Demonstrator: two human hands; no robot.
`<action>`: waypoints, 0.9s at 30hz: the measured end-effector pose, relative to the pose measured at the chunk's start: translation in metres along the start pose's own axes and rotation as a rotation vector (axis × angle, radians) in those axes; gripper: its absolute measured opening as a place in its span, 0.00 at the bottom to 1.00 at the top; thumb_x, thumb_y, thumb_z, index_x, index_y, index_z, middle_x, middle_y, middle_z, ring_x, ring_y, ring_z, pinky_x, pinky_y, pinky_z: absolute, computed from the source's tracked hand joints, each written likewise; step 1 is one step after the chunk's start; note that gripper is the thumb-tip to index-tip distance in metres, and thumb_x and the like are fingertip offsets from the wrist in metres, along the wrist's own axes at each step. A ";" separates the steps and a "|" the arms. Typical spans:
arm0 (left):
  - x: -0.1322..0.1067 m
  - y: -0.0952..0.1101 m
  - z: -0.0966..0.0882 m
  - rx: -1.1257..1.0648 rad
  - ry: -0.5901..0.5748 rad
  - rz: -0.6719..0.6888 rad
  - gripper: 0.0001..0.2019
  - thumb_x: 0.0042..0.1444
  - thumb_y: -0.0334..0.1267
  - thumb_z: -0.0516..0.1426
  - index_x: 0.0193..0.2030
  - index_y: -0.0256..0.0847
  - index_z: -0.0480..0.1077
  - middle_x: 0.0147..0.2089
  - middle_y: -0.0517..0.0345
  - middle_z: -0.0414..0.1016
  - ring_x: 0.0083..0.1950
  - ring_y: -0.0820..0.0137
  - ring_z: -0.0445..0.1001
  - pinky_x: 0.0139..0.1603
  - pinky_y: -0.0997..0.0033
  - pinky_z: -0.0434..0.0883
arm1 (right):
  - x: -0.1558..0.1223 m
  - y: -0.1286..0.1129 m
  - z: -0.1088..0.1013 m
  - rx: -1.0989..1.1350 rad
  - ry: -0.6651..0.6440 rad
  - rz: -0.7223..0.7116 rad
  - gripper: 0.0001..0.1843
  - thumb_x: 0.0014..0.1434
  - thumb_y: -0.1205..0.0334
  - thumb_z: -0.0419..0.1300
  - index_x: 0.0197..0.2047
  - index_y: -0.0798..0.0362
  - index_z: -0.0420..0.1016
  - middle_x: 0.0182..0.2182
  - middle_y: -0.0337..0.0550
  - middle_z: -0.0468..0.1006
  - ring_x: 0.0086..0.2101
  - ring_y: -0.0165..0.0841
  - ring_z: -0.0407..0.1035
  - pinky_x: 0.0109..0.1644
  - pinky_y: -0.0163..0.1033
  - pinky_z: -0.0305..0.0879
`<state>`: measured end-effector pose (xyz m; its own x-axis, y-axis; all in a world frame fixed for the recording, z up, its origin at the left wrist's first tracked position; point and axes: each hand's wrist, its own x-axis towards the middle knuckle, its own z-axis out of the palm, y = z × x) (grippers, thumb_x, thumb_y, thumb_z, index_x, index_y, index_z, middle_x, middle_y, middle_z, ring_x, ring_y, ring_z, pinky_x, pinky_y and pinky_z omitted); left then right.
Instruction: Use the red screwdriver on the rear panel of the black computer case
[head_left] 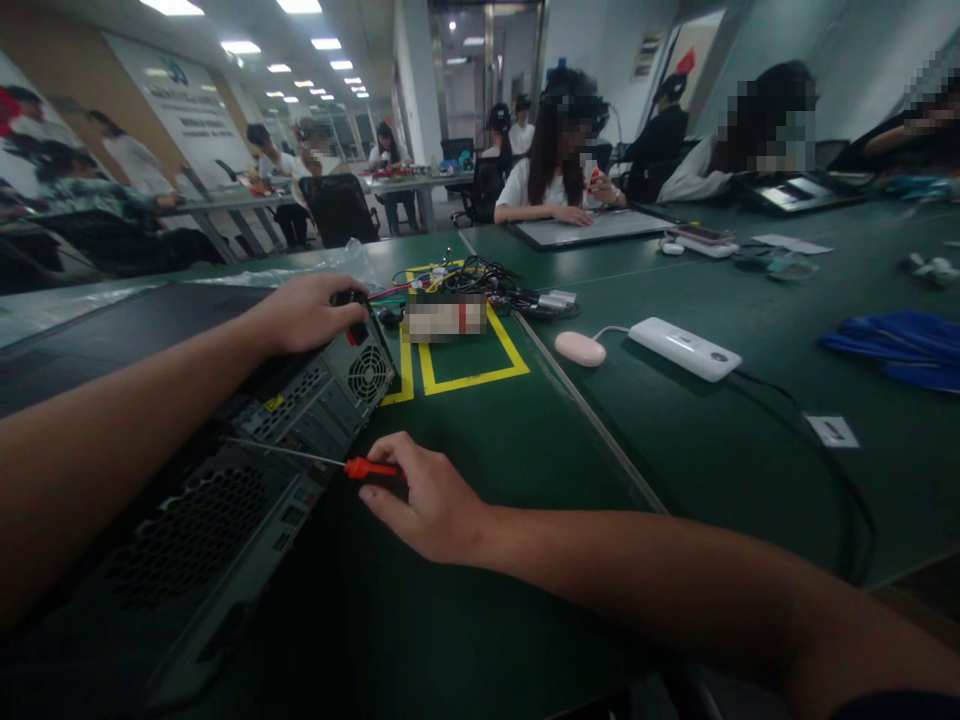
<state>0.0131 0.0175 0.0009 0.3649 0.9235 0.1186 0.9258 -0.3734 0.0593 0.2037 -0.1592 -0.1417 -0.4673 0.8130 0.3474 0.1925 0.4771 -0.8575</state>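
A black desktop computer case [225,540] lies on the table at the left, its rear panel with a round fan grille [368,372] turned towards me. Across the far top corner, beside the power socket, my left hand [307,312] grips the case with its fingers bent over the edge. The fingertips are partly hidden. My right hand [439,500] closes around the red and black handle of a screwdriver [371,468]. Its long thin shaft points left over the rear panel. Whether the tip touches a screw I cannot make out.
Beyond the case lie tangled black cables [487,275] and a blurred box [444,318] by yellow tape markings [476,380]. To the right are a pink oval device [580,348], a white power bank [684,348] and blue cloth [896,345]. Other people [559,165] sit across the green table.
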 end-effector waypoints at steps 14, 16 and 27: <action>0.003 -0.006 0.003 0.014 0.014 0.000 0.34 0.60 0.54 0.49 0.66 0.36 0.74 0.66 0.40 0.78 0.66 0.49 0.75 0.68 0.50 0.69 | 0.002 0.001 0.000 0.041 0.007 -0.015 0.09 0.71 0.59 0.62 0.51 0.49 0.68 0.43 0.43 0.79 0.40 0.37 0.74 0.49 0.44 0.70; 0.003 -0.006 0.003 0.004 0.011 0.005 0.35 0.60 0.54 0.48 0.66 0.36 0.74 0.65 0.39 0.79 0.64 0.48 0.76 0.66 0.49 0.70 | 0.002 0.001 0.000 0.046 0.003 -0.014 0.09 0.71 0.58 0.62 0.51 0.49 0.68 0.43 0.42 0.79 0.40 0.36 0.74 0.49 0.44 0.70; 0.003 -0.004 0.003 -0.003 0.013 -0.005 0.36 0.58 0.55 0.49 0.66 0.35 0.74 0.65 0.38 0.78 0.64 0.47 0.75 0.67 0.47 0.69 | 0.001 0.001 0.000 0.064 0.008 -0.017 0.10 0.71 0.56 0.62 0.51 0.50 0.70 0.41 0.41 0.78 0.38 0.35 0.72 0.46 0.41 0.69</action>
<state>0.0103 0.0221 -0.0018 0.3592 0.9239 0.1317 0.9272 -0.3694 0.0625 0.2032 -0.1582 -0.1425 -0.4634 0.8074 0.3651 0.1283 0.4688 -0.8739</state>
